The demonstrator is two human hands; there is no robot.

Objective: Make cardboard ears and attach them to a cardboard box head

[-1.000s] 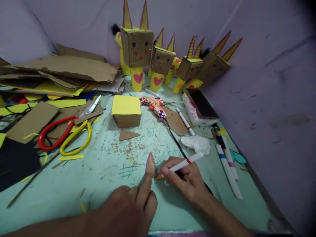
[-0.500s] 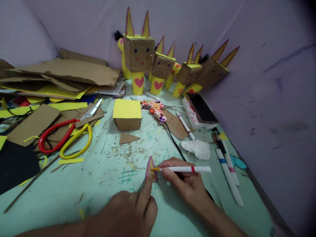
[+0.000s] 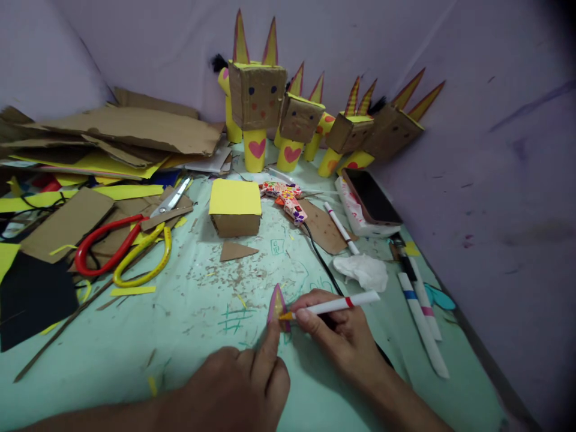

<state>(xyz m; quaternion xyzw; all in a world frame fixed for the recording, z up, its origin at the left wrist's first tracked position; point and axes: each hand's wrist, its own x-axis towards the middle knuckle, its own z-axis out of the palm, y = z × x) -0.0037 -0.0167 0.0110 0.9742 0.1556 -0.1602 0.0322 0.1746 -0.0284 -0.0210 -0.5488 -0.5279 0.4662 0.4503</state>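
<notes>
Most of the view is taken up by a table (image 3: 189, 336) covered in pale green, pretty well littered with crumbs and scraps; at the back left, a messy cardboard stack (image 3: 135, 129) is piled up; along the back, four box-headed figures (image 3: 258, 99) are lined up, all topped with pointy ears, and the two on the left are decorated with pink hearts.

The left hand (image 3: 243, 378) is held with its index finger stretched out and the others curled under; how tightly those are closed can't be told. The right hand (image 3: 337, 330) is closed narrow in a pinch around a red-banded white marker (image 3: 346, 303).

Scissors (image 3: 139, 246) with one red and one yellow handle are left lying open on the left, partly crossed by a cardboard strip; a yellow-topped cardboard box (image 3: 235, 208) is set near the middle; a phone (image 3: 371, 197) is rested on a white packet (image 3: 353, 210); a flower-patterned glue gun (image 3: 288, 198) is laid between box and packet; a crumpled tissue (image 3: 362, 272) is dropped nearer the right hand.

Smallest of the lot, a pink-edged yellow triangle (image 3: 278, 300) is held flat on the table under the left index fingertip; its surface is met by the marker's orange tip.
</notes>
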